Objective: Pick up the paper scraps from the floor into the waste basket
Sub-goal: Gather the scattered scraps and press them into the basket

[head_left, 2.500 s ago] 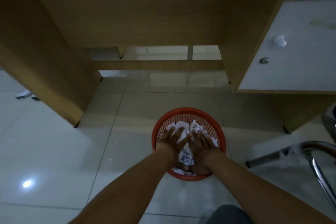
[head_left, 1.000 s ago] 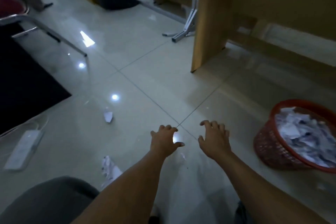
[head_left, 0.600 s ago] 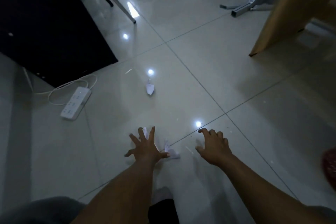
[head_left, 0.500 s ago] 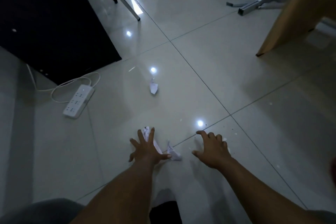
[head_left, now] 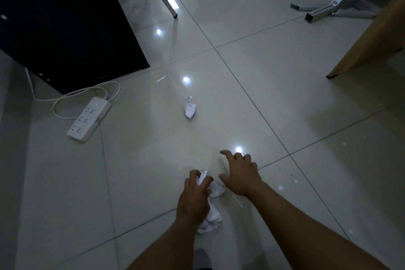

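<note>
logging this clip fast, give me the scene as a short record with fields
left hand: grips crumpled paper low over the floor
right hand: fingers spread, holds nothing, just right of that paper
loose scrap: lies alone on the tiles, farther ahead of both hands
power strip: on the floor to the left, cord looped behind it
waste basket: not in view
task state: one scrap not yet picked up

White power strip point(head_left: 88, 120) beside black cabinet point(head_left: 65, 17).
</note>
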Available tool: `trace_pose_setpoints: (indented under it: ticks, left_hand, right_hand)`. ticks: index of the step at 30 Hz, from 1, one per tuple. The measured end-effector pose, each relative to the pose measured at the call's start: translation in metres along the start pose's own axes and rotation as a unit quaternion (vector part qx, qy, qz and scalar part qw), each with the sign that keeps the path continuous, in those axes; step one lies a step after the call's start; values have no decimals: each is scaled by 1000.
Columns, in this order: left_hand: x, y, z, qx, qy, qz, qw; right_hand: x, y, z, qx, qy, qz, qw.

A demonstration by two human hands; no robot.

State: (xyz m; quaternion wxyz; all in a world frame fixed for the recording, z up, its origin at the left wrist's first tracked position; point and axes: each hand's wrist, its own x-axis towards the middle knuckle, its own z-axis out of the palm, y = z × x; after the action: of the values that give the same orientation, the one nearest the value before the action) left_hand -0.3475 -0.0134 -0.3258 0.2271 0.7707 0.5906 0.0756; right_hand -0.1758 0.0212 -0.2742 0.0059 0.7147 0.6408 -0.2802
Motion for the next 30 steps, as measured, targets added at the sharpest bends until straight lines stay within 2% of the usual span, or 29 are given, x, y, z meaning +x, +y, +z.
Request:
trace_pose_setpoints:
  ticks: [7,9,11,14,16,18,20,22,24,26,30]
  left_hand:
    - [22,-3,-6,-75,-24,36,996]
    - [27,-1,-11,-55,-27,53,997]
    - [28,0,-10,-14,10,64,998]
    - [32,-5,-1,-42,-16,47,998]
    - [34,-7,-2,-92,-39,39,994]
    - [36,-6,-5,-68,-72,19,995]
    - [39,-5,-9,-52,-105,-6,993]
    - [36,-3,-9,-75,-83,7,994]
    - [33,-1,-9,-63,-36,3,997]
    - [25,9,-14,-81,-30,-17,996]
    - [13,31,-27,-137,-34,-88,986]
  right_hand:
    - [74,-43,-19,-13,17,-78,997]
    - [97,-55,-21,-34,10,-105,994]
    - [120,-64,-22,-56,0,-132,990]
    - [160,-80,-25,-73,-9,-154,985]
    - [180,-86,-26,-87,-24,-146,985]
    - [186,-87,-20,-91,-56,-134,985]
    - [177,-81,-9,-85,-31,-137,986]
    - [162,-68,4,-44,14,-139,989]
    - [144,-53,13,25,13,-128,991]
    - [120,-38,12,43,4,-113,993]
    - [50,-8,-6,50,-25,19,998]
